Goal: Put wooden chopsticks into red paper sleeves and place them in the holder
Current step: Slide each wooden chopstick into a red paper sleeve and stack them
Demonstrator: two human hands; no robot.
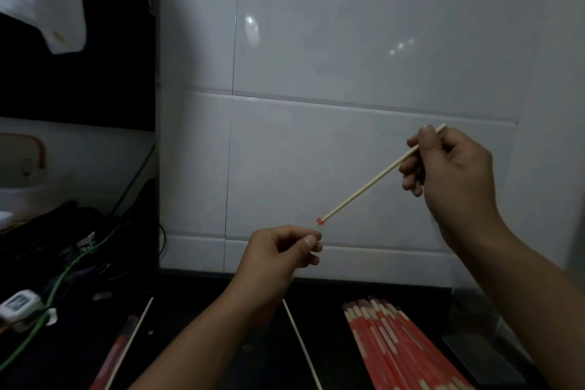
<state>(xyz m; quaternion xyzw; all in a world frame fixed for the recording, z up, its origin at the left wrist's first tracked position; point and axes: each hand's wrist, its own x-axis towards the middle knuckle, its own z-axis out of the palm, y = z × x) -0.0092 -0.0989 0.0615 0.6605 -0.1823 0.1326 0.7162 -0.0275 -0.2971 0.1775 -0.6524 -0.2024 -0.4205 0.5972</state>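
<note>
before the white tiles, right hand pinches a chopstick; left hand fisted.

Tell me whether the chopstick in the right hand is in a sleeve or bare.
Almost bare: the chopstick shows plain wood, with only a red scrap at its lower tip.
</note>
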